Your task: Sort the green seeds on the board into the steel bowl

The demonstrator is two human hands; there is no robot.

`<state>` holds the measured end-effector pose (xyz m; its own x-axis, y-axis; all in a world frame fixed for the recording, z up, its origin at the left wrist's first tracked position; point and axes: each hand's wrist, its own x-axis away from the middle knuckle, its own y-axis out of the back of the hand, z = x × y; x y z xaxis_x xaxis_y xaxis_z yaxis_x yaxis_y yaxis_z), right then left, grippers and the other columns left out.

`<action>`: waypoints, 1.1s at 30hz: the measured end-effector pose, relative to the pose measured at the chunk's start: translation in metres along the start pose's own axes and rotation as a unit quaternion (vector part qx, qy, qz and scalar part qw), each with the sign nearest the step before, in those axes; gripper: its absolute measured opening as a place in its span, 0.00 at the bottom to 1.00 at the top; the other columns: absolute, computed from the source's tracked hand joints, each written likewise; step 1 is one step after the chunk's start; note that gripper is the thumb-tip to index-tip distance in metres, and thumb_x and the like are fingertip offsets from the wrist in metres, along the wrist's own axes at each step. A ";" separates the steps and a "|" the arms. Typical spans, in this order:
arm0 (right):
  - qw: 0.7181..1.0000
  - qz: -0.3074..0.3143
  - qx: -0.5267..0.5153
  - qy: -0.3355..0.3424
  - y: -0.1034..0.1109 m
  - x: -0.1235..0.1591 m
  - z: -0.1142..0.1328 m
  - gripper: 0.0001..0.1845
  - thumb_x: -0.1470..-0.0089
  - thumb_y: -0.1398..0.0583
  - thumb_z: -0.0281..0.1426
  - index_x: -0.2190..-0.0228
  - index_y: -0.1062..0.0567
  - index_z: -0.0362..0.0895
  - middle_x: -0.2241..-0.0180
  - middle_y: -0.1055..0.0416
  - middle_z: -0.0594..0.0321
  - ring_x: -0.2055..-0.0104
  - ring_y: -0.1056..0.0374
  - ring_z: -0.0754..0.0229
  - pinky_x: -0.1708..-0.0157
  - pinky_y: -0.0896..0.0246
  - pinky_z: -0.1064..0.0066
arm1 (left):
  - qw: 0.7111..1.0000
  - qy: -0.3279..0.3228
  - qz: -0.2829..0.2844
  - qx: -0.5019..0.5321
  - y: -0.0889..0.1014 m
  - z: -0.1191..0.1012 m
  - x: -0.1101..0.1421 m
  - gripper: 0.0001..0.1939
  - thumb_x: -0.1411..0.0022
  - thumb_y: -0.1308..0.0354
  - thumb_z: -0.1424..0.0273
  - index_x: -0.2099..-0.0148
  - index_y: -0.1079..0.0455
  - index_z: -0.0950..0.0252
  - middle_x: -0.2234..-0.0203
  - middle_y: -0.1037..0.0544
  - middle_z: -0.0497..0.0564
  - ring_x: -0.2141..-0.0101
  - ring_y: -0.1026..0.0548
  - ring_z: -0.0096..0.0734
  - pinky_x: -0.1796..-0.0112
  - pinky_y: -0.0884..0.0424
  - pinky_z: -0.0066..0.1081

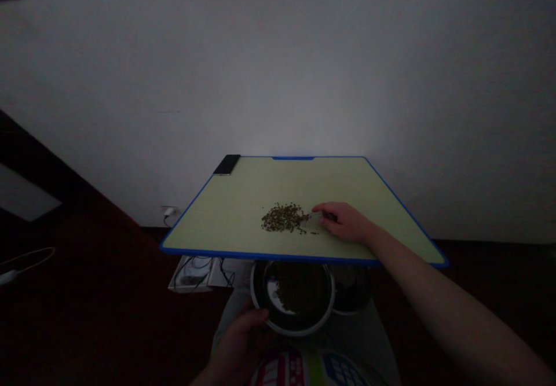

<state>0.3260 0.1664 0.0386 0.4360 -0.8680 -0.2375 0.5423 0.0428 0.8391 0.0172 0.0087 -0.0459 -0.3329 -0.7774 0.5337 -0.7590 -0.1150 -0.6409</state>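
1. Loose brown-green pellet-like grains [282,219] are lying scattered on the pale-green rectangular worktop [208,224] with blue edging, closer to its near edge than its far one.
2. The right hand [344,219] is grasping a thin utensil with a dark handle [330,216], its dim tip reaching the scatter's right side.
3. The left hand [237,337] is gripping a round, dark, pale-rimmed bowl [296,333] just below the near edge.
4. Similar dark contents [302,290] are already covering much of the bowl's bottom; the worktop's scatter is still lying outside it, so the work is seemingly part-done.

Bare hands [343,221], bare right forearm [428,293]; greyish trousers [377,339], dimly lit.
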 end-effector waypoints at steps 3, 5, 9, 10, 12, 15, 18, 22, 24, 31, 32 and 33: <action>1.000 0.002 -0.004 0.001 0.000 0.000 0.000 0.21 0.45 0.41 0.26 0.50 0.20 0.40 0.71 0.26 0.61 0.71 0.34 0.60 0.64 0.40 0.68 | 1.000 -0.003 -0.002 0.003 -0.001 0.001 0.000 0.25 0.44 0.36 0.78 0.43 0.26 0.65 0.61 0.12 0.58 0.60 0.14 0.52 0.52 0.21 0.51; 1.000 0.002 -0.004 0.004 0.000 0.001 0.001 0.20 0.44 0.40 0.26 0.50 0.21 0.40 0.71 0.27 0.61 0.70 0.34 0.60 0.64 0.40 0.68 | 1.000 -0.001 -0.009 0.004 -0.003 0.000 0.000 0.29 0.44 0.36 0.79 0.40 0.28 0.65 0.60 0.12 0.58 0.61 0.14 0.52 0.52 0.21 0.52; 1.000 0.004 0.002 0.004 0.000 0.000 0.001 0.20 0.43 0.41 0.27 0.49 0.21 0.40 0.71 0.26 0.60 0.70 0.34 0.60 0.64 0.40 0.68 | 1.000 -0.005 -0.009 0.012 -0.004 0.000 0.001 0.33 0.45 0.36 0.80 0.37 0.30 0.63 0.57 0.13 0.59 0.61 0.14 0.53 0.53 0.21 0.52; 1.000 0.004 0.004 0.002 -0.001 0.000 0.001 0.21 0.43 0.41 0.28 0.49 0.21 0.40 0.71 0.26 0.60 0.70 0.34 0.60 0.64 0.40 0.68 | 1.000 -0.008 -0.010 0.017 -0.003 0.000 0.001 0.33 0.46 0.35 0.80 0.37 0.30 0.63 0.57 0.13 0.59 0.61 0.14 0.53 0.53 0.21 0.51; 1.000 0.003 0.006 -0.002 -0.001 0.000 0.001 0.21 0.43 0.42 0.28 0.49 0.21 0.41 0.71 0.26 0.60 0.70 0.34 0.59 0.64 0.40 0.67 | 1.000 -0.007 -0.015 0.025 -0.002 0.001 0.000 0.33 0.46 0.35 0.80 0.37 0.29 0.63 0.58 0.12 0.59 0.60 0.14 0.52 0.53 0.21 0.50; 1.000 0.003 0.008 -0.005 -0.002 -0.001 0.000 0.22 0.42 0.42 0.29 0.48 0.21 0.40 0.70 0.25 0.59 0.69 0.33 0.58 0.64 0.39 0.66 | 0.999 0.001 -0.023 0.022 0.000 0.002 -0.001 0.30 0.47 0.34 0.79 0.40 0.27 0.65 0.60 0.12 0.59 0.63 0.14 0.51 0.54 0.20 0.50; 1.000 0.001 0.010 -0.006 -0.003 -0.002 0.000 0.23 0.42 0.43 0.28 0.47 0.22 0.39 0.67 0.23 0.56 0.67 0.31 0.57 0.62 0.37 0.65 | 1.000 -0.001 -0.022 0.019 -0.001 0.003 -0.002 0.31 0.47 0.34 0.79 0.40 0.28 0.63 0.62 0.12 0.56 0.66 0.14 0.49 0.55 0.20 0.50; 1.000 0.000 0.010 0.003 -0.004 -0.003 -0.001 0.21 0.41 0.43 0.29 0.48 0.21 0.41 0.65 0.22 0.54 0.65 0.29 0.56 0.60 0.36 0.64 | 1.000 -0.016 -0.006 0.021 -0.004 0.001 -0.001 0.33 0.47 0.35 0.80 0.38 0.29 0.62 0.61 0.12 0.56 0.64 0.14 0.49 0.54 0.20 0.48; 1.000 -0.001 0.011 0.007 -0.005 -0.004 -0.001 0.21 0.41 0.43 0.29 0.48 0.21 0.41 0.65 0.22 0.55 0.65 0.29 0.56 0.60 0.36 0.64 | 1.000 -0.007 -0.003 0.010 -0.004 0.000 -0.001 0.30 0.47 0.35 0.80 0.40 0.27 0.63 0.61 0.12 0.57 0.63 0.14 0.49 0.54 0.20 0.48; 1.000 0.010 0.010 0.005 -0.005 -0.005 0.002 0.22 0.42 0.41 0.29 0.47 0.21 0.39 0.66 0.22 0.54 0.65 0.29 0.56 0.60 0.36 0.65 | 1.000 -0.010 -0.003 0.000 -0.005 -0.001 -0.001 0.26 0.47 0.36 0.79 0.45 0.25 0.64 0.60 0.12 0.57 0.61 0.14 0.49 0.53 0.21 0.46; 1.000 0.012 0.012 0.006 -0.005 -0.005 0.003 0.22 0.42 0.41 0.29 0.47 0.21 0.40 0.66 0.22 0.55 0.65 0.29 0.56 0.60 0.36 0.65 | 1.000 -0.013 -0.001 0.000 -0.005 -0.001 -0.001 0.28 0.47 0.36 0.79 0.43 0.26 0.63 0.60 0.12 0.56 0.61 0.14 0.48 0.53 0.21 0.47; 1.000 0.013 0.015 0.009 -0.004 -0.006 0.004 0.22 0.42 0.42 0.29 0.47 0.21 0.40 0.66 0.22 0.55 0.65 0.29 0.56 0.60 0.36 0.64 | 1.000 -0.014 -0.001 -0.001 -0.005 0.000 -0.001 0.29 0.47 0.36 0.79 0.41 0.27 0.62 0.61 0.12 0.56 0.62 0.14 0.48 0.53 0.20 0.47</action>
<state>0.3186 0.1692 0.0379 0.4629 -0.8579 -0.2231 0.5090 0.0512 0.8593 0.0213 0.0105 -0.0428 -0.3154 -0.7944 0.5191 -0.7610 -0.1151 -0.6385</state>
